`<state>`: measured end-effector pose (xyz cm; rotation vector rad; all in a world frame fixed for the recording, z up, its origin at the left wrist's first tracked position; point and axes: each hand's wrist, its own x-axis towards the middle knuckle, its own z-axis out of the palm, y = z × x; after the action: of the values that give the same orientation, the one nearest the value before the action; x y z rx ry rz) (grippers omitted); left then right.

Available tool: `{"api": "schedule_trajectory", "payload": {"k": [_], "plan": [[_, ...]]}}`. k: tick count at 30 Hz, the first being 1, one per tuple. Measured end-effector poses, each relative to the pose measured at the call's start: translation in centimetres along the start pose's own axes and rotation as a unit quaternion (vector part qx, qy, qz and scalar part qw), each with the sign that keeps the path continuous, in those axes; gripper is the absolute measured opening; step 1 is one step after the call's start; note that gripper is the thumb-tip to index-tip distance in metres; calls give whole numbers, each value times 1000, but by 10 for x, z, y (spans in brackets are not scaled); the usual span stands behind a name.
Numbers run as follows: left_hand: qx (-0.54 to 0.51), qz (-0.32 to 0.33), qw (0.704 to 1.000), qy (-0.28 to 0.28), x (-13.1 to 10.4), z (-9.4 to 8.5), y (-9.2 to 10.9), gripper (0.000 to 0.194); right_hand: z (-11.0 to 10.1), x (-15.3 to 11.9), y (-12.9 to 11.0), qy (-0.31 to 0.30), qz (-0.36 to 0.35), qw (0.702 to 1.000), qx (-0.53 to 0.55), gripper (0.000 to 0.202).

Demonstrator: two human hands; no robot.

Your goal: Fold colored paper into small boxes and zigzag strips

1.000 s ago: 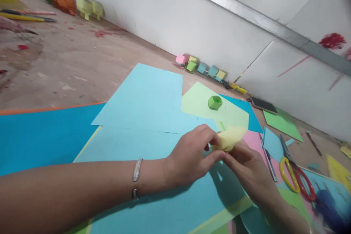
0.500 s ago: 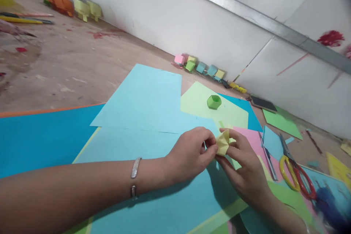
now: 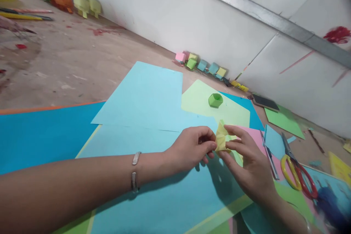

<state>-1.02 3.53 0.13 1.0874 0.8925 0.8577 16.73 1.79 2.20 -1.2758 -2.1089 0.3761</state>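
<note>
A small folded piece of yellow paper [image 3: 221,138] is held between my two hands, above light blue sheets [image 3: 148,95]. My left hand [image 3: 193,146] pinches its left edge between thumb and fingertips. On the other side, the thumb and fingertips of my right hand [image 3: 246,157] grip its right and lower edges. Beyond the hands, a small green paper cup shape [image 3: 215,100] stands on a pale green sheet [image 3: 192,97].
Scissors [image 3: 296,175] and a cutter knife [image 3: 270,157] lie right of my right hand. A dark phone [image 3: 265,102] rests near the wall. Small paper boxes [image 3: 203,65] line the wall's foot. Pens [image 3: 24,15] lie far left.
The yellow paper has turned in my fingers and now stands more upright, its tip pointing up. The fingers of my right hand have spread a little along it.
</note>
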Motion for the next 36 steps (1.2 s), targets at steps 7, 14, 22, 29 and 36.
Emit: {"api": "schedule_trajectory", "payload": {"k": [7,14,22,29,36], "plan": [[34,16,999,29,-2,1,-4,4,1,3,2,-37,51,997,50,9],[210,99,971,52,-3,-3,-2,10,6,1,4,-30,11,997,69,6],[527,316,788,18,-8,-10,-8,17,11,-4,9,-4,-32,999,43,5],[443,256,859,14,-10,-10,-10,12,21,-9,10,34,-91,995,-12,7],[385,266,883,43,-9,-11,-12,12,16,-7,3,34,-115,993,-20,13]]}}
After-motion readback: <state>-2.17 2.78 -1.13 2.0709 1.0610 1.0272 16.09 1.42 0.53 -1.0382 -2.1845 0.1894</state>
